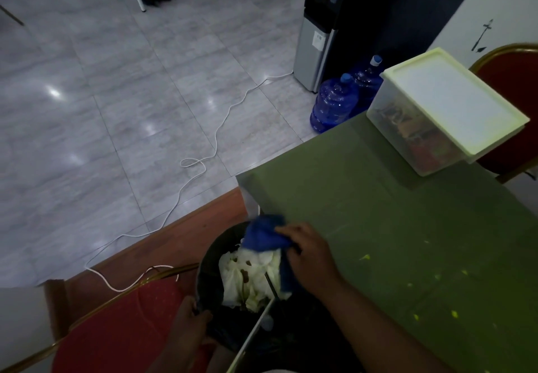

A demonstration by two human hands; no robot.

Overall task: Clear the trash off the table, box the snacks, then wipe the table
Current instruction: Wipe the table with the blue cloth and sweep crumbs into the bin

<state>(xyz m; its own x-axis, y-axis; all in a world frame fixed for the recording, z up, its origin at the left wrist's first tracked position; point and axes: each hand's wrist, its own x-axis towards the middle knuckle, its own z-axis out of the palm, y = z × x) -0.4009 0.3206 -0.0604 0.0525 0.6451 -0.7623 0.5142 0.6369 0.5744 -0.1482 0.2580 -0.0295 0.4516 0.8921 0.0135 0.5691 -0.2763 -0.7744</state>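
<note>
Two hands at work, both beside counter (378,197) corner. Right hand (308,259) clamped on blue cloth (266,234), cloth bunched at counter edge, over bin mouth; likely pushing wiped debris off edge into bin. Left hand (186,318) closed on rim of black bin (209,279), likely holding it tucked below edge as catcher. Bin contents below right hand: crumpled white tissues (247,276) with brown bits. Yellow crumbs (436,299) on counter, right of right hand, not yet wiped. Lidded snack box (442,110) far beyond right hand, closed, packets inside.

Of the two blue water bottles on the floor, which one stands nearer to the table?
The larger-looking front bottle. It stands beside the green table corner, while the other bottle is behind it, closer to the dispenser.
</note>
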